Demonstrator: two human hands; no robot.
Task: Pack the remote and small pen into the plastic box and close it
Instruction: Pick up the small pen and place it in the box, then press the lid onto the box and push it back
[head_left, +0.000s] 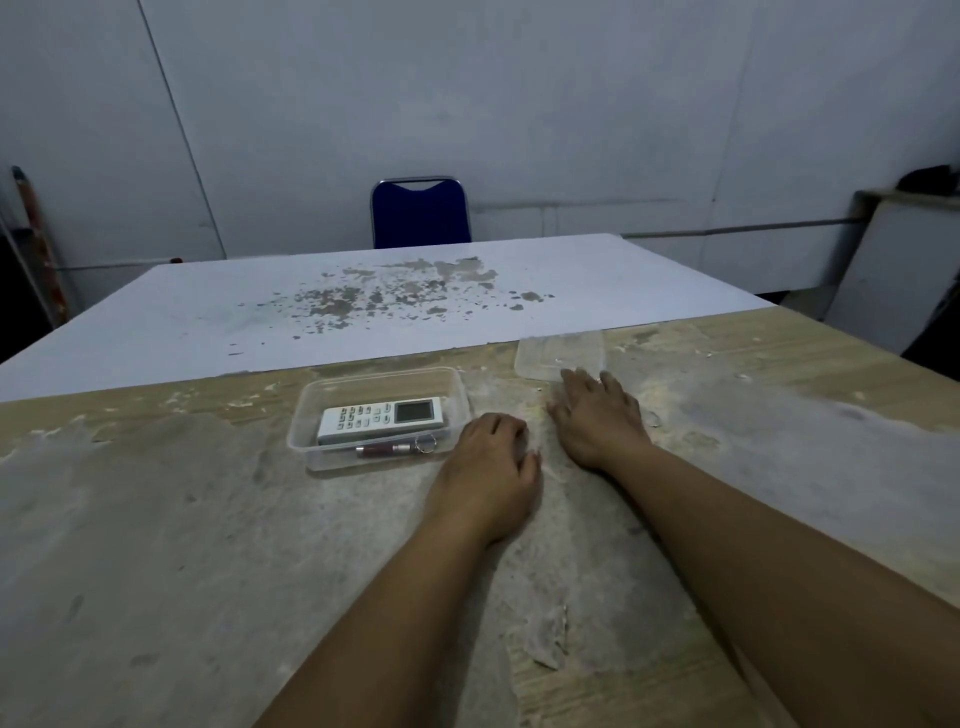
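with the remote (382, 419) and small pen (387, 450) already in the plastic box (457, 387), the right hand (597, 423), fingers spread, reaches the thin, light, probably flexible lid (540, 353), best pinched at its near edge, while the left hand (488, 470) rests loosely curled, empty.

Both of the person's bare forearms reach forward from the near edge over the table (156, 545), the landmark for what follows. The left hand (488, 467) lies palm down on the table top, fingers curled loosely under, holding nothing. The right hand (597, 421) lies farther from the near edge and just beside the left, palm down, its fingers (576, 382) spread flat and pointing away, also holding nothing. The 2 hands do not touch
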